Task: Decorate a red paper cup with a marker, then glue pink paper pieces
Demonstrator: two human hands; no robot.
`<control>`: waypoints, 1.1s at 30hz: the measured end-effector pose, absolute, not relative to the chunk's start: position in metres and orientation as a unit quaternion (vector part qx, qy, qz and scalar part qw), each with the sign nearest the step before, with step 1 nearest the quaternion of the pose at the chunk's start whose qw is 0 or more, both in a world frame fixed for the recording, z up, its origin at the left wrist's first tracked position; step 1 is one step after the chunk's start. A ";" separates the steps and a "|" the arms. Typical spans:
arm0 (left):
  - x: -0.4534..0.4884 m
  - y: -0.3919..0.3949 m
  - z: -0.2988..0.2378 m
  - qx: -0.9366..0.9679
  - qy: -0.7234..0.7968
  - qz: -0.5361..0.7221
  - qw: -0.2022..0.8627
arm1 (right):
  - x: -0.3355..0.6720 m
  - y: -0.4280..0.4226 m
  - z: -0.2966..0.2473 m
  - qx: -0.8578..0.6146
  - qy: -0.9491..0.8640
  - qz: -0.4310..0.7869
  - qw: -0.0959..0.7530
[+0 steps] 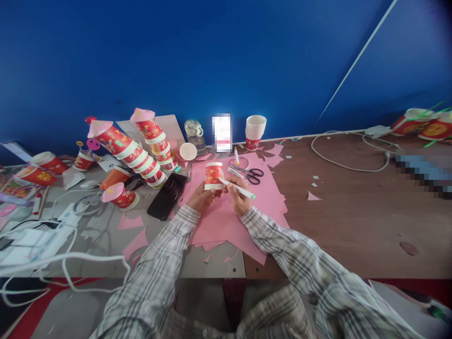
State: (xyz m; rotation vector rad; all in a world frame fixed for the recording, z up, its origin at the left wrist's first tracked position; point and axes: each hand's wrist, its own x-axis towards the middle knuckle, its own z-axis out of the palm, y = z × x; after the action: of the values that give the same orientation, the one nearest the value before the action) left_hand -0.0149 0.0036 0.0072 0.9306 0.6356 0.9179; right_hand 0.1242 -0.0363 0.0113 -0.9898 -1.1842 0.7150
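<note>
My left hand [202, 197] is closed round a red paper cup [213, 175] that stands upside down over the pink paper sheets [226, 221]. My right hand [238, 197] pinches a white marker [240, 189] with a green end; its tip touches the cup's side. Black-handled scissors [251, 173] and a second marker [236, 155] lie just behind the cup.
Two leaning stacks of red cups with pink caps [137, 150] stand at the left, a black phone [166, 196] beside them. White cables [63, 259] cover the left of the table [353, 226]. A cup stack [254, 132], a jar [195, 136] and pink scraps sit near the blue wall.
</note>
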 end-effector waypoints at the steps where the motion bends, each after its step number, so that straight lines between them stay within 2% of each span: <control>1: -0.015 0.004 0.007 0.421 0.294 0.421 0.747 | 0.125 -0.037 0.011 -0.438 -0.526 0.316 0.657; 9: -0.016 0.005 0.004 0.406 0.300 0.433 0.747 | 0.124 -0.039 0.010 -0.404 -0.491 0.383 0.670; 27: -0.016 0.004 0.004 0.420 0.290 0.429 0.746 | 0.120 -0.035 0.013 -0.419 -0.496 0.330 0.685; 33: -0.015 0.003 0.005 0.414 0.293 0.432 0.746 | 0.121 -0.037 0.013 -0.418 -0.502 0.346 0.673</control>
State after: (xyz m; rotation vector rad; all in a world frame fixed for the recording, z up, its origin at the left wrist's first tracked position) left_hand -0.0153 0.0033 0.0051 0.9070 0.6410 0.9448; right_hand 0.1210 -0.0369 0.0130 -0.9417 -1.1305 0.7780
